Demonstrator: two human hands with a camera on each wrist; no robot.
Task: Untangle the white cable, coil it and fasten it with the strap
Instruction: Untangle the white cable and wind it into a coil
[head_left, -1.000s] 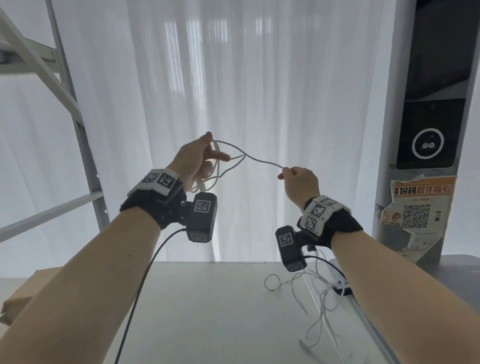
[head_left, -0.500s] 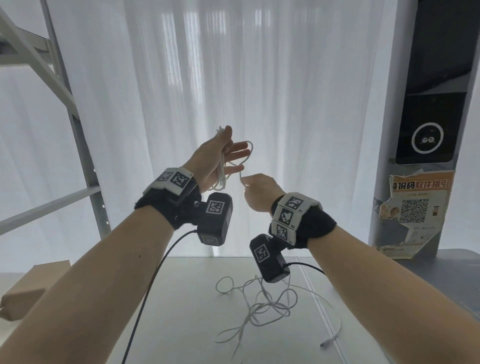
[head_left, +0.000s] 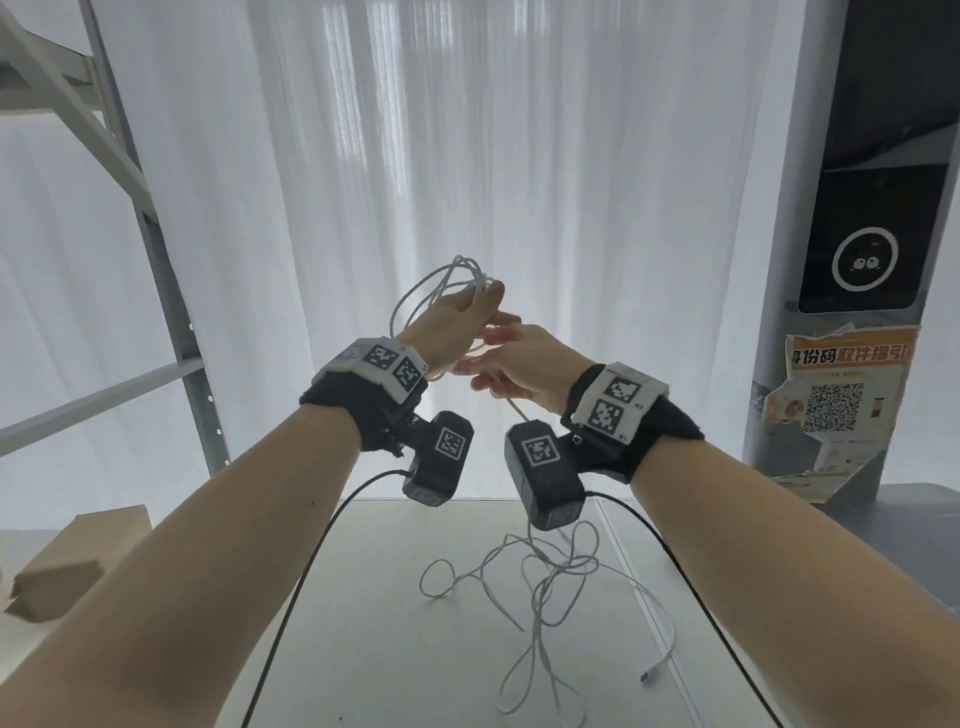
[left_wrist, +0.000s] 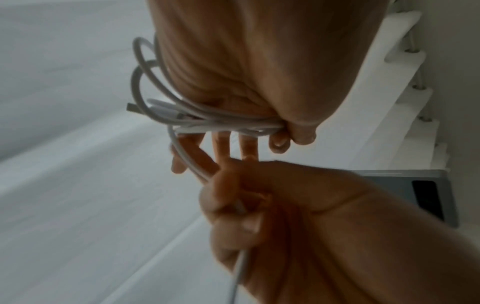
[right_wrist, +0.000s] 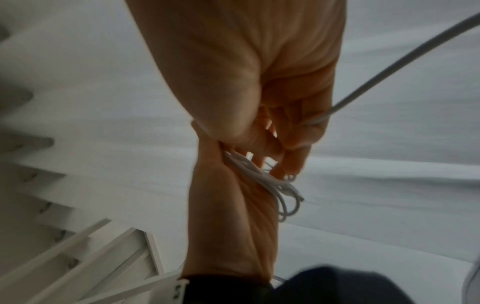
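Note:
My left hand (head_left: 457, 317) is raised in front of the curtain and pinches several loops of the white cable (head_left: 436, 283) between thumb and fingers; the left wrist view shows the bundled loops (left_wrist: 207, 121) with a connector end sticking out. My right hand (head_left: 514, 364) sits just below and right of it, touching the left fingers, curled round the running strand (left_wrist: 240, 207). That strand drops from my fist to a loose tangle (head_left: 545, 571) on the table, ending in a plug (head_left: 649, 675). No strap shows.
A pale table (head_left: 389, 623) lies below my arms. A cardboard box (head_left: 67, 561) sits at its left edge, metal shelving (head_left: 156, 249) rises on the left, and a grey pillar with a QR poster (head_left: 836, 410) stands on the right. Black wrist-camera leads hang beneath both forearms.
My right hand swung from the far right in to the left hand, laying another loop there. More cable slack now lies on the table, and both hands sit closer together.

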